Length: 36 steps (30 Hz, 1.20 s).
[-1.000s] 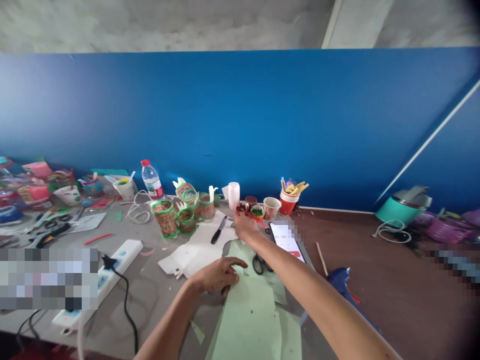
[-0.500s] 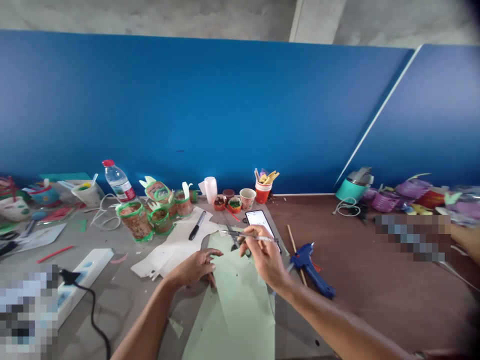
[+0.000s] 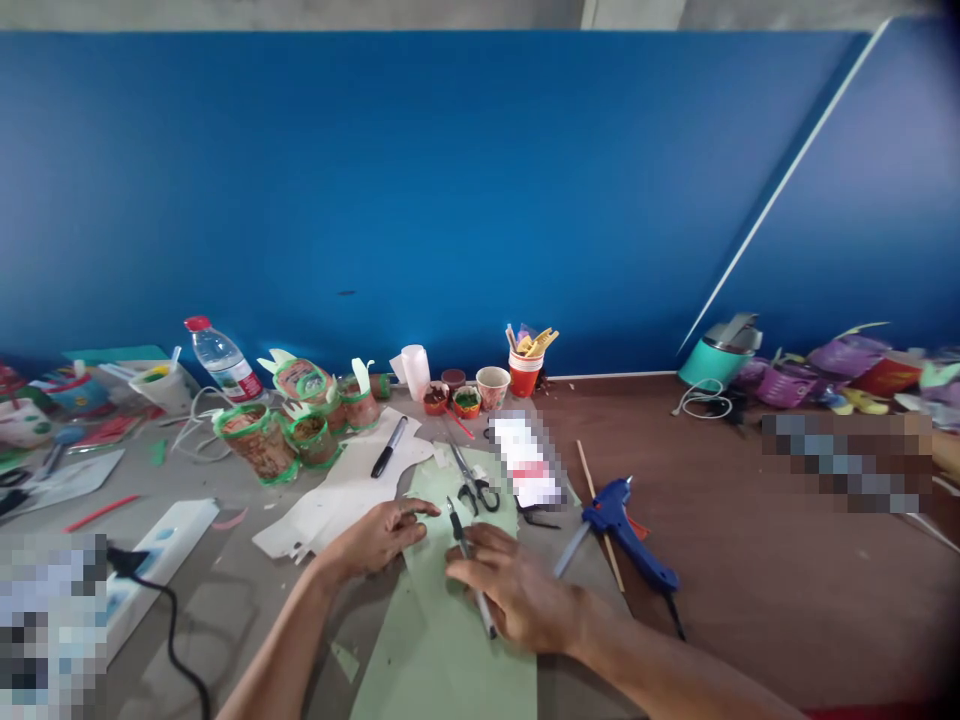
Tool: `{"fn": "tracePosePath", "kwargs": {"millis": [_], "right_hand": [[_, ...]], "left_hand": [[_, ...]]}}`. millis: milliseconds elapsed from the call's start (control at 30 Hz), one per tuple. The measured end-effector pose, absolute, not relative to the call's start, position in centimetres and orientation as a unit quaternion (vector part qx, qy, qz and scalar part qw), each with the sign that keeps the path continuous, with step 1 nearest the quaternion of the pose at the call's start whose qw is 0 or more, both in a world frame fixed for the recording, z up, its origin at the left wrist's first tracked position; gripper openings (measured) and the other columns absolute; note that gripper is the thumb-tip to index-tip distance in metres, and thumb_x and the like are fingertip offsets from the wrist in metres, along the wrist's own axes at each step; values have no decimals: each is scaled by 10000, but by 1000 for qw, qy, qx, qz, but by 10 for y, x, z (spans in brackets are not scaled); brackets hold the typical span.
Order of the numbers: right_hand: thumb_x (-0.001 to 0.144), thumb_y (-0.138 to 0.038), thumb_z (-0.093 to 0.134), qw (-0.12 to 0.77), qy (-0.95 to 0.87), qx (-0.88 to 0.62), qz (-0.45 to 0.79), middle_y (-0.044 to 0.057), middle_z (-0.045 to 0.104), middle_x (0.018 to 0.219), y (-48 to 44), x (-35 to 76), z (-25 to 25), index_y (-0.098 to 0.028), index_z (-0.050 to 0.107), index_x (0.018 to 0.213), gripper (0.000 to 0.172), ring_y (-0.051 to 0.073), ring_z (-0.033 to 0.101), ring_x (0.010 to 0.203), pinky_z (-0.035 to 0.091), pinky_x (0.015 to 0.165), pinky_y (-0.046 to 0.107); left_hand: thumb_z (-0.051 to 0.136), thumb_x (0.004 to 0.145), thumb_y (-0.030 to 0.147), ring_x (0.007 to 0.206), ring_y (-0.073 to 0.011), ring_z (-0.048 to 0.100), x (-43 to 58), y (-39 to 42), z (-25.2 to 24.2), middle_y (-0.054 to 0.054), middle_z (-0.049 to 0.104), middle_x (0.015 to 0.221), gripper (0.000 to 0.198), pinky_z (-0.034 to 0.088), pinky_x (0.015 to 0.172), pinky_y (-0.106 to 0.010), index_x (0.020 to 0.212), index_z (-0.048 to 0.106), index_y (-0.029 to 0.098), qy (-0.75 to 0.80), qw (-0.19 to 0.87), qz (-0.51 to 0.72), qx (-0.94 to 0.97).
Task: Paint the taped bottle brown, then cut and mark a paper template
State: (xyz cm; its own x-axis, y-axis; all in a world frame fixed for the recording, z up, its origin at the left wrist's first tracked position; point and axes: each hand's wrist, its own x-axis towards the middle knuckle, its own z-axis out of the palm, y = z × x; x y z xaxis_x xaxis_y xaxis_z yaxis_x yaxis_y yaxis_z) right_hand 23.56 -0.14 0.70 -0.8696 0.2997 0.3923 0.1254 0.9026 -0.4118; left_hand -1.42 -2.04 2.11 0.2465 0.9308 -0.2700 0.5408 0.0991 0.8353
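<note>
Two hands meet on the green sheet (image 3: 442, 660). Your left hand (image 3: 379, 537) lies open and palm down, fingers spread, on the sheet's left edge. Your right hand (image 3: 525, 600) is closed around a pen (image 3: 466, 560), which slants across the middle of the sheet with its dark tip pointing away from you. Whether the tip touches the sheet cannot be told. Scissors (image 3: 474, 487) lie shut on the sheet's far end, just beyond the pen tip. A white cut-out (image 3: 337, 500) spreads from the sheet's far left corner, with a black marker (image 3: 390, 447) on it. A phone (image 3: 525, 460) lies just past the sheet's far right corner, and a blue glue gun (image 3: 626, 522) lies to the right of the sheet, apart from it. A power strip (image 3: 161, 550) sits well to the sheet's left, and small cups (image 3: 493, 385) stand beyond the sheet, against the blue wall.
</note>
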Motion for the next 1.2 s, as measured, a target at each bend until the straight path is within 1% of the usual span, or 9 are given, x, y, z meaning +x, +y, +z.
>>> {"fn": "tracePosePath", "kwargs": {"millis": [133, 267, 367, 500, 633, 800, 967, 1067, 1200], "right_hand": [[752, -100, 532, 167, -964, -92, 187, 139, 646, 1116, -4, 236, 7, -147, 572, 1179, 432, 262, 550, 1072, 396, 1003, 386], [772, -143, 543, 168, -965, -67, 189, 143, 615, 1204, -10, 241, 11, -145, 518, 1258, 487, 276, 524, 1132, 352, 1049, 400], [820, -216, 566, 154, -969, -39, 188, 150, 599, 1243, -14, 244, 16, -158, 491, 1290, 480, 287, 498, 1175, 297, 1088, 418], [852, -295, 582, 123, -970, -29, 207, 142, 665, 1057, -13, 246, 16, -152, 513, 1254, 431, 271, 559, 1038, 359, 1020, 392], [887, -336, 528, 114, -966, -68, 224, 105, 652, 868, -7, 248, 14, -134, 516, 1215, 385, 223, 568, 823, 402, 935, 370], [879, -294, 516, 99, -967, -93, 214, 65, 628, 813, 2, 252, 17, -165, 552, 1109, 265, 201, 549, 815, 327, 1010, 379], [842, -274, 545, 103, -970, -96, 198, 69, 634, 826, 12, 256, 22, -168, 573, 1111, 290, 206, 559, 825, 328, 1022, 391], [865, -270, 535, 143, -963, -106, 202, 96, 650, 871, 17, 258, 22, -149, 551, 1172, 330, 222, 577, 860, 375, 991, 407], [946, -249, 426, 295, -913, -151, 236, 140, 657, 1057, 17, 262, 20, -158, 377, 1369, 435, 246, 590, 1020, 423, 973, 416]], "left_hand": [[505, 846, 415, 449, -95, 294, -9, -18, 17, 55, 407, 574, 442, 220, 443, -223, 1186, 600, 148, 613, 416, 257, 620], [487, 848, 360, 492, -111, 292, -8, -17, 13, 52, 372, 570, 417, 223, 470, -228, 1179, 611, 137, 617, 402, 245, 631], [475, 849, 313, 516, -120, 339, -7, -18, 15, 35, 438, 590, 404, 254, 496, -232, 1182, 618, 136, 618, 382, 225, 649], [453, 834, 241, 578, -143, 481, -3, -18, 22, -19, 641, 750, 374, 333, 534, -231, 1140, 655, 164, 625, 362, 186, 666], [437, 771, 121, 829, -181, 622, -2, -19, 27, -28, 714, 980, 362, 427, 728, -224, 1006, 699, 204, 591, 357, 165, 705], [425, 733, 85, 735, -145, 609, -2, -22, 33, 3, 694, 805, 310, 419, 683, -202, 844, 690, 199, 562, 340, 115, 745], [443, 782, 126, 667, -131, 566, 0, -20, 36, 11, 636, 724, 236, 394, 617, -199, 795, 669, 191, 563, 329, 106, 751], [457, 797, 121, 730, -135, 580, 1, -19, 36, -2, 630, 769, 230, 412, 674, -205, 799, 675, 193, 537, 331, 107, 769], [514, 814, 160, 799, -142, 592, 1, -21, 37, -15, 605, 858, 193, 434, 728, -220, 837, 697, 217, 514, 334, 78, 786]]}}
